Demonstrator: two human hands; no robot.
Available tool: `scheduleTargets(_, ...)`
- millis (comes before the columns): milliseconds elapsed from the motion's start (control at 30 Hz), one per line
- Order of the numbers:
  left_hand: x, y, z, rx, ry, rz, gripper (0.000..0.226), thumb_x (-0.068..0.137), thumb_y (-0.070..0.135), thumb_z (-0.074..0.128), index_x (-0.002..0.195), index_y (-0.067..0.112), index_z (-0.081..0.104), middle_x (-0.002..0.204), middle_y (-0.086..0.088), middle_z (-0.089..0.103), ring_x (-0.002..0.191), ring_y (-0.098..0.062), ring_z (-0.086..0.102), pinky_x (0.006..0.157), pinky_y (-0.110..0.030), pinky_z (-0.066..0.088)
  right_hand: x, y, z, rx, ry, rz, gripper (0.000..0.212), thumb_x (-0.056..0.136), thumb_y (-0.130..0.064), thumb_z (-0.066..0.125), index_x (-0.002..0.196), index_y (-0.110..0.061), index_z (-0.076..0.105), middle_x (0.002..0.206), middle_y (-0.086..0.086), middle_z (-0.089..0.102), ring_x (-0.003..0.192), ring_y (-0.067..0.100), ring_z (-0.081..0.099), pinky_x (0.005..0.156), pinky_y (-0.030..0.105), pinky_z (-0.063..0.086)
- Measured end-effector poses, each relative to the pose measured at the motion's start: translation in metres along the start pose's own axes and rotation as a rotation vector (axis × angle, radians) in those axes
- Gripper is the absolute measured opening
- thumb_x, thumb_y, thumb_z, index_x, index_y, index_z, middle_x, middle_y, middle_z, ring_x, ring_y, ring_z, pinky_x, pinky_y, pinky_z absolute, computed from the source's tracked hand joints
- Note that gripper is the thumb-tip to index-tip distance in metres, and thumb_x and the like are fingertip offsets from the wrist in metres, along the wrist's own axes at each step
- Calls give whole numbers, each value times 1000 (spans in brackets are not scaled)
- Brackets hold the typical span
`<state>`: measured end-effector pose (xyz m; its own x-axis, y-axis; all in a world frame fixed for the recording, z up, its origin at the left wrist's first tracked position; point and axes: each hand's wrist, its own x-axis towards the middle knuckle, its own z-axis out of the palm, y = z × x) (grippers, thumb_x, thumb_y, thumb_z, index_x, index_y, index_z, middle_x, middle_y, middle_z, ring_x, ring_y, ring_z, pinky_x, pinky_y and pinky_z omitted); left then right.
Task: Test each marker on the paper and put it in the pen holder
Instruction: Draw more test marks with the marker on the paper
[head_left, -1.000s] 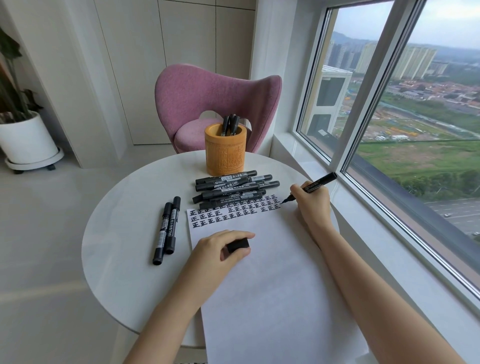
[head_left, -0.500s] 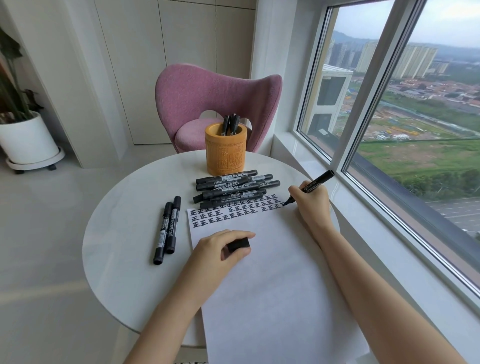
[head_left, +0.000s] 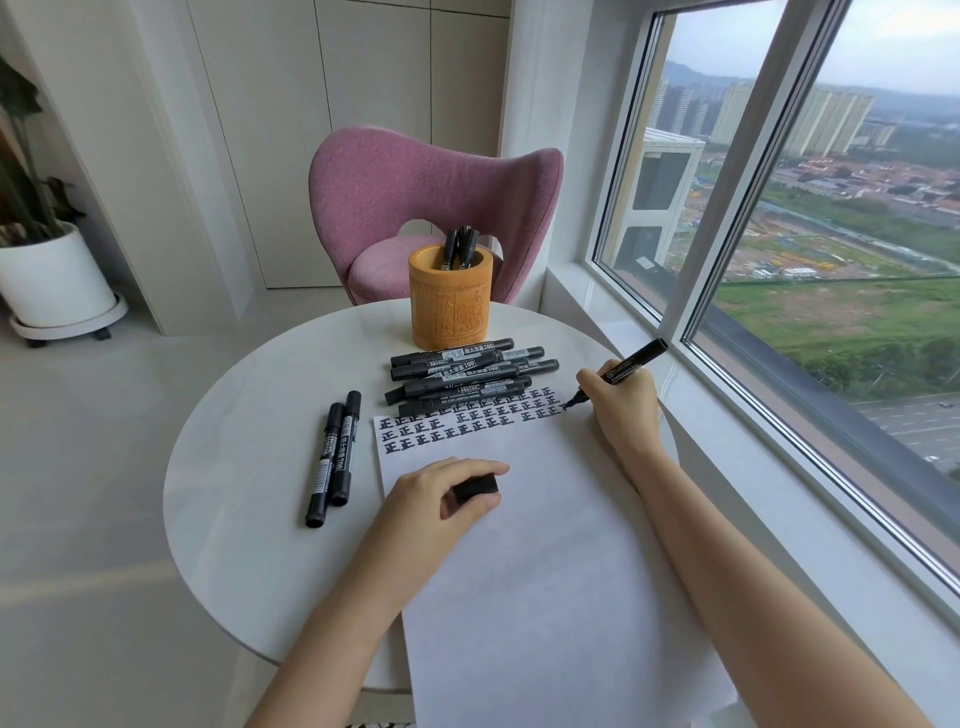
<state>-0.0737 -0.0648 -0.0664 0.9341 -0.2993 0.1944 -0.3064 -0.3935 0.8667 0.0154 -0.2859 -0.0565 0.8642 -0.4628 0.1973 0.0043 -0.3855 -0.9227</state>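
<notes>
A white sheet of paper (head_left: 545, 561) lies on the round white table (head_left: 249, 467), with rows of black characters along its far edge. My right hand (head_left: 621, 402) grips an uncapped black marker (head_left: 631, 364), its tip touching the paper's far right corner. My left hand (head_left: 441, 499) rests on the paper and pinches the black marker cap (head_left: 475, 487). A pile of several black markers (head_left: 467, 376) lies just beyond the paper. Two more markers (head_left: 335, 457) lie to the left. The carved orange pen holder (head_left: 450, 306) stands at the far side with a few markers in it.
A pink armchair (head_left: 415, 208) stands behind the table. A large window and its sill (head_left: 779, 467) run along the right. A white plant pot (head_left: 52, 280) sits on a wheeled base at the far left.
My right hand has brought the marker tip down a little onto the far right corner of the paper. My left hand and the cap have stayed put.
</notes>
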Motion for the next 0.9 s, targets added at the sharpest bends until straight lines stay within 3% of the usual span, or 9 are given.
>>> scheduleTargets(233,0,-1,0,-5,-1,-9,25,84,21,67,102,38,68,91,17,66,62,-2,45,62,-10,37,1,-1,0,14,18,6,16,76,-7,54,63,-4,45,66,12,29,59,16,23,40,21,16)
scheduleTargets(433,0,0,0,-1,0,-3,25,84,20,67,103,36,68,91,17,66,61,0,46,61,-8,36,-1,0,-2,18,-12,17,24,77,-9,55,66,10,46,65,12,33,56,14,25,39,20,17)
scheduleTargets(900,0,-1,0,7,-1,-4,25,85,21,67,104,37,68,92,18,66,62,-2,45,61,-9,37,-4,-4,-2,-14,-24,-28,24,76,-6,55,64,10,42,64,13,29,55,12,22,40,20,18)
